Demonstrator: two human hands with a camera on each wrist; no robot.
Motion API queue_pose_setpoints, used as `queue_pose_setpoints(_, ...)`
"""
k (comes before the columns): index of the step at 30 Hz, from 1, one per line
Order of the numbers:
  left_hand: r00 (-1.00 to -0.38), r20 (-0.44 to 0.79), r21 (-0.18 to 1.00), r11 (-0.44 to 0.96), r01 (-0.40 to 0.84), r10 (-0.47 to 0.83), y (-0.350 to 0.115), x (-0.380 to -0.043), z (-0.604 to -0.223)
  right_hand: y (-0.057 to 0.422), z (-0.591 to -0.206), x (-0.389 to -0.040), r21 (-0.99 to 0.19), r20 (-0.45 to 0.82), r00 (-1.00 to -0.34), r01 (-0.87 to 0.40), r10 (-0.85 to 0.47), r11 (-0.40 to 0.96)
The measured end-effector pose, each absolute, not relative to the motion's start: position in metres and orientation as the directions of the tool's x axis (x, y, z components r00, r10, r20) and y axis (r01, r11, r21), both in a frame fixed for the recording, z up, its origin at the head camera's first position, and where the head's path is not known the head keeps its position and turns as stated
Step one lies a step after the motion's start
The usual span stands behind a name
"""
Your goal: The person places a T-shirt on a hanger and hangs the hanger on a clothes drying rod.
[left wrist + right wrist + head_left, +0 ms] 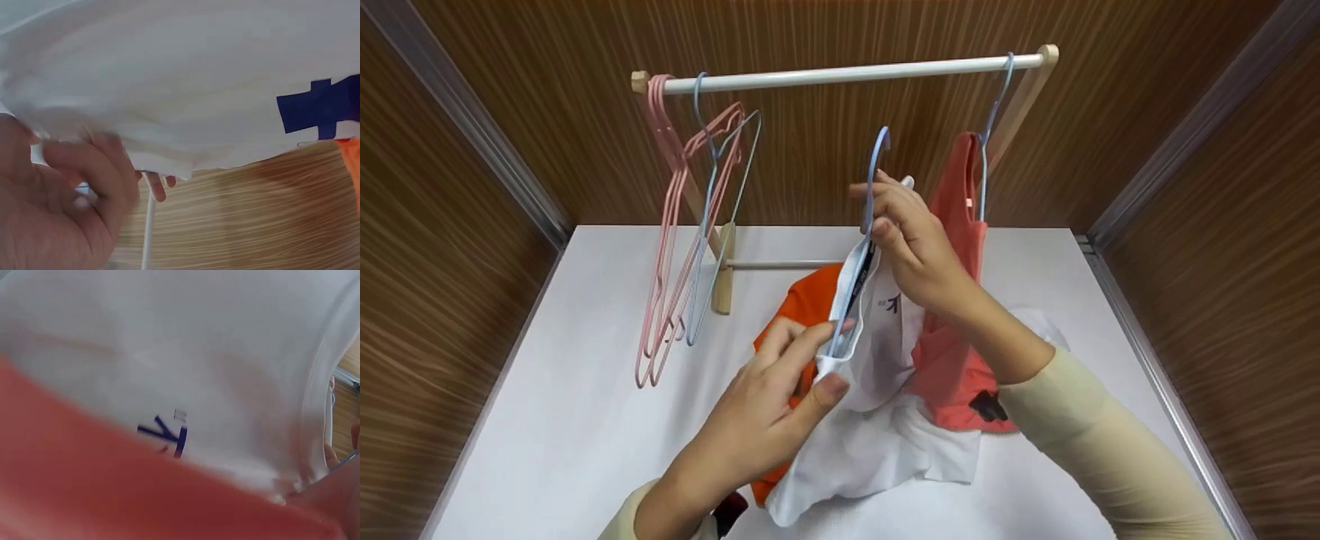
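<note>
A white T-shirt with dark print hangs around a light blue hanger, whose hook stands up out of the neckline. My right hand holds the hanger just under its hook, fingers behind the stem. Lower down, my left hand grips the neckline edge, its index finger inside the collar beside the hanger bar. In the left wrist view the shirt's cloth spreads above the curled fingers. Much of the hanger is hidden inside the shirt.
A white rail runs across the back. Pink hangers and a blue hanger hang at its left, a coral garment on a blue hanger at its right. An orange garment lies behind the white shirt.
</note>
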State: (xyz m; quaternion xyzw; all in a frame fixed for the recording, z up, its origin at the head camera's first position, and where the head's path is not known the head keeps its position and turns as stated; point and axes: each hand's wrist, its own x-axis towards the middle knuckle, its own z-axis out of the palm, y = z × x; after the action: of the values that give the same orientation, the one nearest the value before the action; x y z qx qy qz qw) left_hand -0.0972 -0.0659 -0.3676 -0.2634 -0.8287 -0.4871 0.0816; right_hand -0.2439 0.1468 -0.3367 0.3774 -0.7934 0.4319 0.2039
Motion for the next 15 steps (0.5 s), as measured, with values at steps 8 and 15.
queue_pose_setpoints(8, -0.795, 0.512, 0.782, 0.206, 0.589, 0.326, -0.046, -0.116, -0.351, 0.154, -0.315, -0.252, -0.654, 0.583, -0.712, -0.697, -0.391, 0.295)
queue_pose_setpoints(15, -0.784, 0.545, 0.785, 0.147, 0.602, 0.298, -0.028, -0.137, -0.339, 0.154, -0.306, -0.253, -0.865, 0.413, -0.869, -0.468, -0.272, 0.183)
